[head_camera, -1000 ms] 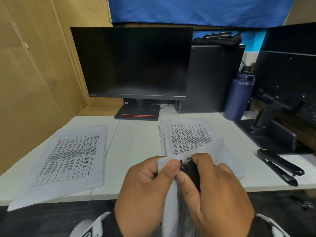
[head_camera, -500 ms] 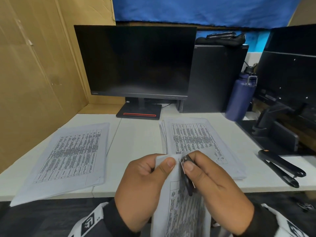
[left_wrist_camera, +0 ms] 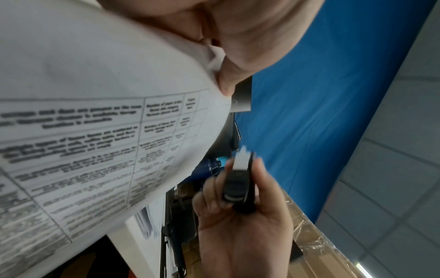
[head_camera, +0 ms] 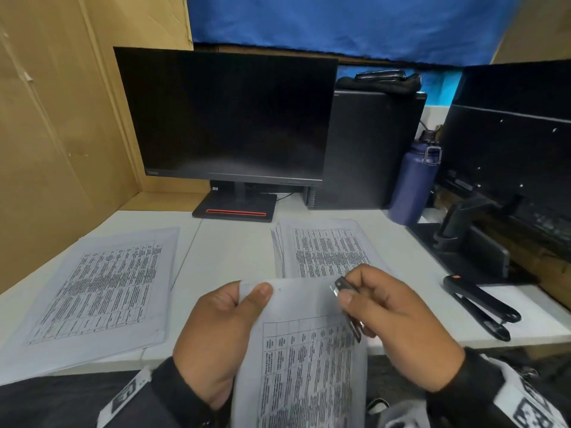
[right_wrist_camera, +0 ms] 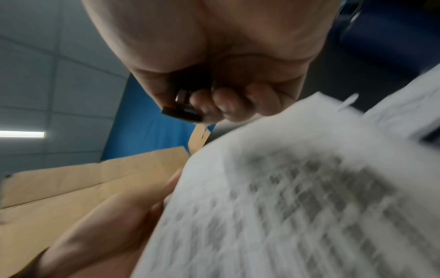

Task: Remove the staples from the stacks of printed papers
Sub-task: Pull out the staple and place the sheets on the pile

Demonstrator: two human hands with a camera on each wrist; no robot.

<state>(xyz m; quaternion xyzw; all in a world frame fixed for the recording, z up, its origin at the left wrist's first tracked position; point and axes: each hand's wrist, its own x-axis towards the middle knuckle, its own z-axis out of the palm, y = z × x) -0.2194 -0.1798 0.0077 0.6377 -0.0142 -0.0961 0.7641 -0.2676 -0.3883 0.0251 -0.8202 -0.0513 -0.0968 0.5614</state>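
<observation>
The left hand (head_camera: 216, 338) pinches the top left corner of a printed packet (head_camera: 302, 366), thumb on top, holding it up over the desk (head_camera: 228, 251) edge. The right hand (head_camera: 398, 329) grips a black staple remover (head_camera: 346, 291) just off the packet's top right edge; whether a staple sits in its tip is too blurred to tell. Two more stacks lie on the desk, one left (head_camera: 102, 291), one behind the hands (head_camera: 324, 245)

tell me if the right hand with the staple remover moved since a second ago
Yes. The right hand carried the staple remover rightward off the held papers' corner, toward the stapler.
</observation>
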